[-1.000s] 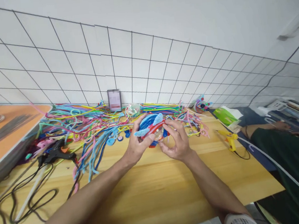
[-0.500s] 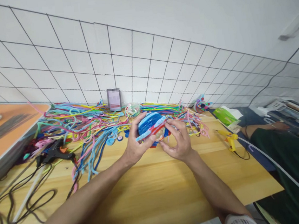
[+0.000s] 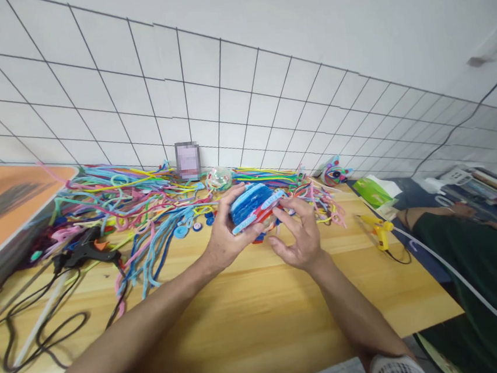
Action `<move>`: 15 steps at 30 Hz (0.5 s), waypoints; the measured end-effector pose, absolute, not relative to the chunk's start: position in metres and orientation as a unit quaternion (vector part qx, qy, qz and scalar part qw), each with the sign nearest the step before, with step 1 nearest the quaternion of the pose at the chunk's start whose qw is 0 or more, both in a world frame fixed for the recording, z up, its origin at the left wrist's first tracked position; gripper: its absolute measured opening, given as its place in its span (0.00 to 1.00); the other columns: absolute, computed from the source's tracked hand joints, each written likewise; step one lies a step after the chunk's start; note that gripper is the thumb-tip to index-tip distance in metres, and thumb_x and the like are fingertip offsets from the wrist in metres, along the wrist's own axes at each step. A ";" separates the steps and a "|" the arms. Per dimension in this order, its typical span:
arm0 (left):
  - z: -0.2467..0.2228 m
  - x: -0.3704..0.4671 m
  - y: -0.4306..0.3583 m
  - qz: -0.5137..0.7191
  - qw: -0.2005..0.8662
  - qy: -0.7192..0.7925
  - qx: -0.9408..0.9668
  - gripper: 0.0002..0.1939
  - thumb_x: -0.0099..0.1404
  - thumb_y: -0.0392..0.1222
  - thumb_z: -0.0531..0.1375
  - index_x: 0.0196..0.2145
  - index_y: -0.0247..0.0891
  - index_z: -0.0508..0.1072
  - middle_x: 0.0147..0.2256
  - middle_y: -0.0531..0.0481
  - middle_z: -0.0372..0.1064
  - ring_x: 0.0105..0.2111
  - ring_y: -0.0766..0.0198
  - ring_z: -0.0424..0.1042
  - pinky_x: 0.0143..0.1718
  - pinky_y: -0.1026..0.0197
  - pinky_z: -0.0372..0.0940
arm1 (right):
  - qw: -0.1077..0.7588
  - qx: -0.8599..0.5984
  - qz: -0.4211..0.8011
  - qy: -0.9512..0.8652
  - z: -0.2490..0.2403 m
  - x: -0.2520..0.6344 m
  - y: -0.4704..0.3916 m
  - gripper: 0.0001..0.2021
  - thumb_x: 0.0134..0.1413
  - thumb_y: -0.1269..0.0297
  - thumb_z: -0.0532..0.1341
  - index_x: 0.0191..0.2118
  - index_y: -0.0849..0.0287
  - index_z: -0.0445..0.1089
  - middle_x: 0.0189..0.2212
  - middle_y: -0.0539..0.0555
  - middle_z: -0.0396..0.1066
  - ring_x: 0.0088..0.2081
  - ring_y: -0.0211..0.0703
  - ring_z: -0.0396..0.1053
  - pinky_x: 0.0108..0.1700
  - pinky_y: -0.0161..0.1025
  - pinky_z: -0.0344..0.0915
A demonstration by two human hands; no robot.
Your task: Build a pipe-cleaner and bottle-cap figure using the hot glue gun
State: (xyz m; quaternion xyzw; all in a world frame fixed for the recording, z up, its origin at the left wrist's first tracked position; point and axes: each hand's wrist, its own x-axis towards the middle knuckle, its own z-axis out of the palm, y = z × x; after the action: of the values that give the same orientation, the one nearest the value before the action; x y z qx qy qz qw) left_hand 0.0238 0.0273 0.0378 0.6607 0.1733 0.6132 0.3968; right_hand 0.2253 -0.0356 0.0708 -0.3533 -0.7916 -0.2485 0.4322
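Above the middle of the wooden table, my left hand (image 3: 226, 238) grips a blue rounded craft piece (image 3: 252, 203) by its left side, thumb along the lower edge. A light blue and red rim runs slantwise across the piece. My right hand (image 3: 299, 234) is at its right end, fingertips touching the rim and the thumb apart from the index finger. The underside of the piece is partly hidden by my fingers. Blue buttons (image 3: 181, 231) and light blue pipe cleaners (image 3: 149, 249) lie to the left of my left hand.
A black glue gun (image 3: 90, 250) with a looping cable lies at the left, beside an orange tray (image 3: 15, 188). A yellow glue gun (image 3: 382, 233) is at the right, near a person in a dark green top (image 3: 469, 247). A clear ball (image 3: 219, 179) stands by the gridded wall.
The craft piece has shifted slightly right and turned a little. My right thumb has come away from its lower side, and the fingers have spread along the rim.
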 end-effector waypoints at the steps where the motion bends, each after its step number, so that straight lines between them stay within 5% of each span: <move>1: 0.038 0.024 0.027 0.610 0.403 0.174 0.659 0.39 0.65 0.58 0.73 0.67 0.47 0.65 0.69 0.39 0.63 0.71 0.43 0.63 0.72 0.40 0.62 | 0.430 -0.357 -0.248 -0.792 0.071 0.225 -0.037 0.35 0.65 0.58 0.64 0.75 0.47 0.58 0.60 0.63 0.69 0.58 0.62 0.73 0.57 0.64 0.75; 15: 0.035 0.028 0.026 0.592 0.456 0.173 0.642 0.42 0.62 0.60 0.75 0.67 0.47 0.67 0.67 0.39 0.65 0.69 0.43 0.66 0.71 0.41 0.64 | 0.436 -0.352 -0.258 -0.787 0.072 0.228 -0.036 0.31 0.64 0.61 0.66 0.70 0.49 0.63 0.58 0.63 0.69 0.58 0.60 0.73 0.56 0.61 0.76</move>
State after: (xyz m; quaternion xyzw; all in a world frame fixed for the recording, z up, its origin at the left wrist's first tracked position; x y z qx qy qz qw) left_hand 0.0281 0.0263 0.0346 0.6419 0.1726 0.5919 0.4559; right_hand 0.2277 -0.0357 0.0719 -0.3517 -0.7873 -0.2577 0.4359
